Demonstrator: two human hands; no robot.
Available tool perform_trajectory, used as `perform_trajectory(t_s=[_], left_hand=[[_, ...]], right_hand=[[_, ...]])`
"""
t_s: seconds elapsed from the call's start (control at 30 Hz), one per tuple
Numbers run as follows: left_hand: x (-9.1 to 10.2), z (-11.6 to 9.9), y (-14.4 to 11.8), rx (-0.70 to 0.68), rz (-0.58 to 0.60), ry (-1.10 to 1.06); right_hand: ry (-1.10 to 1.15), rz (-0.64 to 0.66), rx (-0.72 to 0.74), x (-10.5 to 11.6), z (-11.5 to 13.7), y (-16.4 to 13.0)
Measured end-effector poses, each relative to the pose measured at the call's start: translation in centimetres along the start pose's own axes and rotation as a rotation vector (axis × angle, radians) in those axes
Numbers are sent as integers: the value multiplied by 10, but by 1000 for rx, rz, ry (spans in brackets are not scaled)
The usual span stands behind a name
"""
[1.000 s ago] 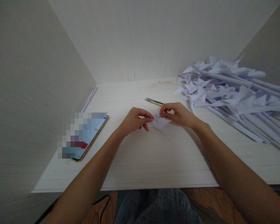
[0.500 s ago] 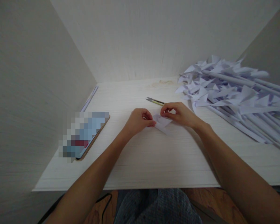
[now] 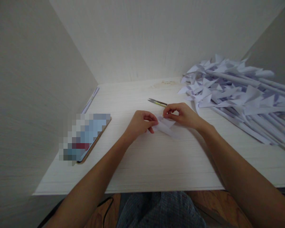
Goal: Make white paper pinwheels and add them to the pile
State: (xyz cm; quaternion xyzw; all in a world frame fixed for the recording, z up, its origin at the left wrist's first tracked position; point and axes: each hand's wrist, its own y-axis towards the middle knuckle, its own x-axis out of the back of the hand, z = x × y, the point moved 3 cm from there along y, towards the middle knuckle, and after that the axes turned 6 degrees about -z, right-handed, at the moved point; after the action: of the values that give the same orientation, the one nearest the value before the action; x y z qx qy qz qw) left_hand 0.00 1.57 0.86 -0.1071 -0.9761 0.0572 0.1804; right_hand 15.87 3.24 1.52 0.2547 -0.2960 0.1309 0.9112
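Observation:
Between my two hands is a small piece of white folded paper (image 3: 165, 126), its strips pointing outward, just above the white table. My left hand (image 3: 143, 123) pinches its left side between thumb and fingertips. Thumb and index finger of my right hand (image 3: 179, 114) are closed on its upper right part. Some of the paper is hidden behind my fingers. Right behind my right hand lies a pair of scissors (image 3: 156, 102), blades pointing left, its other end covered by the hand.
A large heap of white paper pinwheels (image 3: 228, 88) with rolled paper sticks covers the table's right side. On the left a phone (image 3: 92, 136), partly blurred out, lies near the side wall. Thin white paper strips (image 3: 91, 99) rest against that wall. Walls enclose the table's back and sides.
My left fingers have shifted their grip on the paper, with the lower fingers now lower and more spread. The paper has turned slightly. My right hand has barely moved.

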Motion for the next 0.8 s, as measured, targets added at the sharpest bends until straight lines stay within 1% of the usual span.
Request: perform_trajectory(t_s=[0.23,0.43,0.57,0.67,0.8], left_hand=[[-3,0,-3,-79,-26,140],[-9,6,-4,-64,-98,148],[-12,6,-5,-138,-129,206],[-14,6,-4,-155,-128,225],[-16,4,-4,-124,-112,192]], right_hand=[[28,-5,2,-1,1,0],[45,5,-13,-1,1,0],[66,12,-13,-1,2,0],[77,13,-8,-1,3,0],[83,10,-12,-1,2,0]])
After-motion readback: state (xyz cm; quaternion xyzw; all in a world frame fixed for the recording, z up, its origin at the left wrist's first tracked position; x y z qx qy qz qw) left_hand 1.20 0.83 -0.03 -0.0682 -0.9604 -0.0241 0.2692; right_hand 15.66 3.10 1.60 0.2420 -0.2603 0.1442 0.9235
